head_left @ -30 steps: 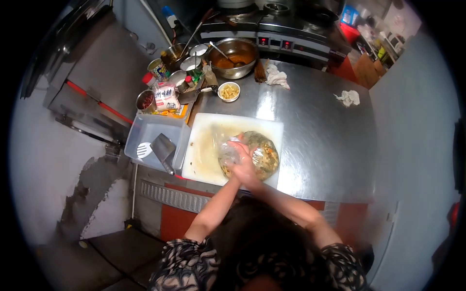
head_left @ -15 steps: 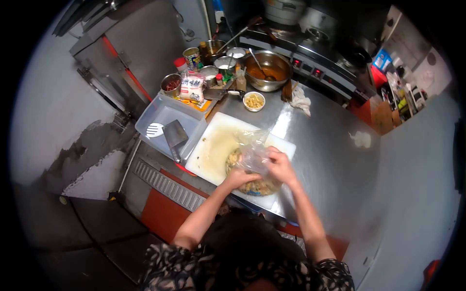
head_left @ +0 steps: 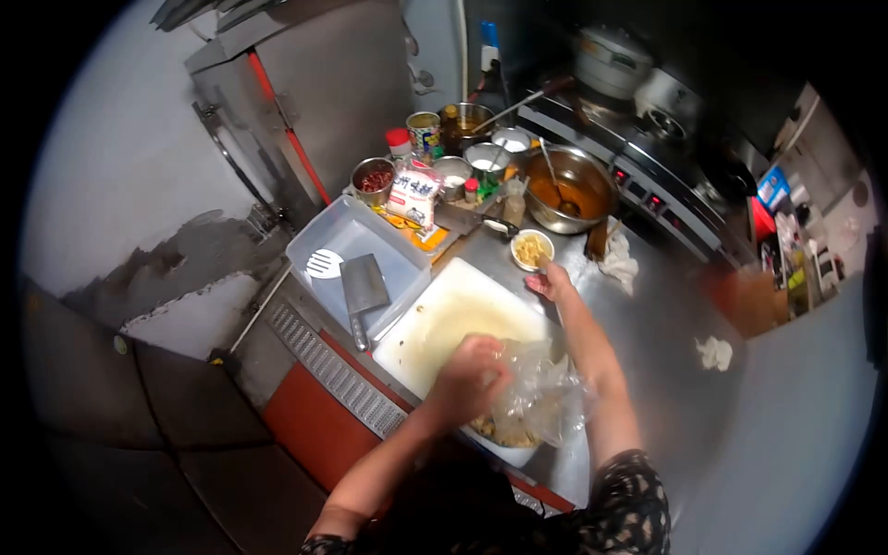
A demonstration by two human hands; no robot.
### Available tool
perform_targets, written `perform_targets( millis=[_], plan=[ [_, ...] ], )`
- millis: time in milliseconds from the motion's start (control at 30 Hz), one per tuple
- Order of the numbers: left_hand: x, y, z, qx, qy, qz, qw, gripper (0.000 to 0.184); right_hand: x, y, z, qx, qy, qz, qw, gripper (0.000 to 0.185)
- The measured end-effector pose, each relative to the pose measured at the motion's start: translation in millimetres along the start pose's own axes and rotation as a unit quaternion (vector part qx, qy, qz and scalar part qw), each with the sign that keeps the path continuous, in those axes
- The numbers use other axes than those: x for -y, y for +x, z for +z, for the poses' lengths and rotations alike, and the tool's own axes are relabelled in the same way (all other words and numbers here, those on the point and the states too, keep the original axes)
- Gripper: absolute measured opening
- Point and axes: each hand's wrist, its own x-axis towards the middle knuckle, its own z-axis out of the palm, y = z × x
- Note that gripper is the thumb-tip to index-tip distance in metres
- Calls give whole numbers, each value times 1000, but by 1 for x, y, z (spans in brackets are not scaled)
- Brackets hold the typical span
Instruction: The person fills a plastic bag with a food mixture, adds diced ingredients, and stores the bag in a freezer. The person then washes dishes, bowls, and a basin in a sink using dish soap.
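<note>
left hand [head_left: 468, 377] grips bag [head_left: 544, 393]; right hand [head_left: 552, 283], grip unclear, at bowl [head_left: 514, 252] beside knife handle [head_left: 500, 226]

1. The single view looks from the wearer's head, forward and steeply down past the bare left hand [head_left: 470, 377] and bare right hand [head_left: 553, 281].
2. It sits close above the white rectangular plastic cutting board [head_left: 449, 319]; the silver-fronted black stove [head_left: 638, 192] lies farther off, upper right.
3. The wide, round-edged frame tilts, slanting the grey metal worktop [head_left: 647, 342].
</note>
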Motion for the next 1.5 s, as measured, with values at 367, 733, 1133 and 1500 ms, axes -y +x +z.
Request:
perform_targets(
  millis=[367,733,1133,1500],
  plan=[
    [-31,-15,-35,148,-20,-181,972,50,-5,-56,-20,90,-35,-72,993,42],
    [-42,-36,-28,128,-10,-131,983,56,-1,-158,-32,148,-188,-24,971,40],
    [-58,-25,-36,183,66,-62,979,71,71,-303,-12,236,-78,-161,955,47],
    [-50,6,-51,208,-95,-133,964,84,31,-370,16,286,-445,-395,752,60]
  ],
)
